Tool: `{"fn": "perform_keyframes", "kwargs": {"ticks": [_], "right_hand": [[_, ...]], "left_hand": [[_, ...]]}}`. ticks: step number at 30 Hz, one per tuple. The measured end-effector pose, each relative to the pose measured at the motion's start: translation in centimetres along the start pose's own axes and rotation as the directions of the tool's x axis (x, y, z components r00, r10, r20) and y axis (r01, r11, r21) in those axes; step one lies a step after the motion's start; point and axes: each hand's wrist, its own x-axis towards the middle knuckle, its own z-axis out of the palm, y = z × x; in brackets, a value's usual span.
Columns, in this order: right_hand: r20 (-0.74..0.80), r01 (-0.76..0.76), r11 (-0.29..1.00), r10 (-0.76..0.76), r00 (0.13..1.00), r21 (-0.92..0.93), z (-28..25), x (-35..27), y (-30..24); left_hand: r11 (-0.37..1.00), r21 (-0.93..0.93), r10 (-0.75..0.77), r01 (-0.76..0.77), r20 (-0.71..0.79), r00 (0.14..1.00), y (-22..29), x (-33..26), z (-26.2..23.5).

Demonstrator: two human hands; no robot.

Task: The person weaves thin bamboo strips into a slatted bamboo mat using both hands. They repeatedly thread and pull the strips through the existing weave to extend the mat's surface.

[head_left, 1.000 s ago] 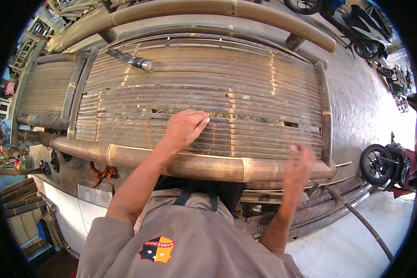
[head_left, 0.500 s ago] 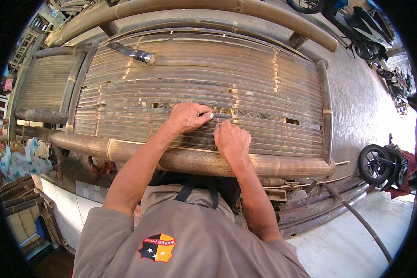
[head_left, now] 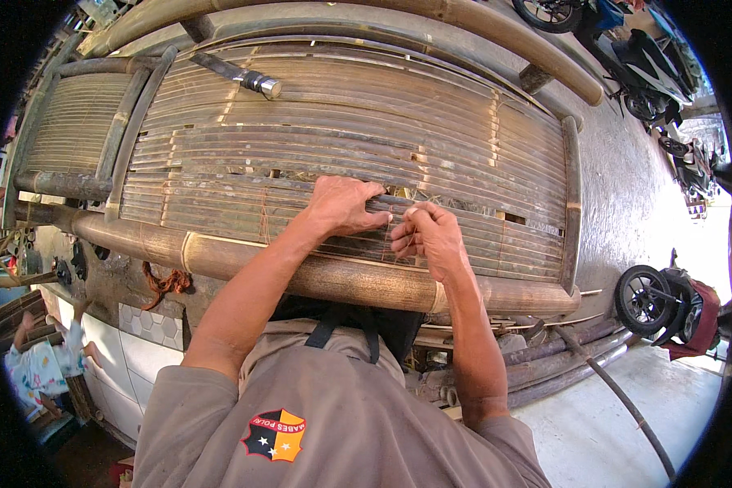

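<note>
A: Progress?
B: Past the front rail (head_left: 366, 286), right hand (head_left: 433, 236) pinches thin cord (head_left: 389, 229) over front slats (head_left: 480, 248); left hand (head_left: 343, 203) rests there, grip unclear. Cord loop (head_left: 264, 215) leftward looks done; cord at hands looks unfinished.
A: Room?
B: Rightward to end rail (head_left: 573, 203). Dark tool (head_left: 260, 83) far left, far rail (head_left: 496, 32) behind.

Lettering (head_left: 277, 424) on shirt badge (head_left: 287, 444)

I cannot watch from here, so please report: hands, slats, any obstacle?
Left hand on bamboo slats, thumb and forefinger apart. Right hand beside it, fingers curled, grip unclear. Dark tool on slats, clear of hands.
</note>
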Motion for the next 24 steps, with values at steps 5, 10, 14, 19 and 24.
{"fn": "perform_keyframes", "kwargs": {"ticks": [5,10,14,19,24], "right_hand": [[-0.092,0.197,0.779,-0.310,0.946,-0.595,-0.7,-1.4,0.1],[-0.053,0.094,0.339,-0.399,0.915,-0.936,-0.4,-4.2,1.2],[-0.032,-0.002,0.101,-0.294,0.955,-0.995,1.2,-5.4,2.7],[0.052,0.143,0.199,-0.402,0.914,-0.970,0.5,-5.2,3.3],[0.127,0.215,0.925,-0.184,0.975,-0.313,-1.6,-5.4,-0.2]], "left_hand": [[1.000,0.016,-0.010,0.009,0.018,1.000,0.4,0.2,-0.3],[0.999,0.018,-0.035,0.035,0.002,0.999,0.6,0.0,0.1],[0.998,0.012,-0.061,0.060,0.039,0.997,0.5,0.1,0.2],[0.999,0.012,-0.037,0.037,0.028,0.999,0.2,-0.1,0.4],[1.000,0.025,0.006,-0.006,-0.007,1.000,0.5,-0.2,0.3]]}}
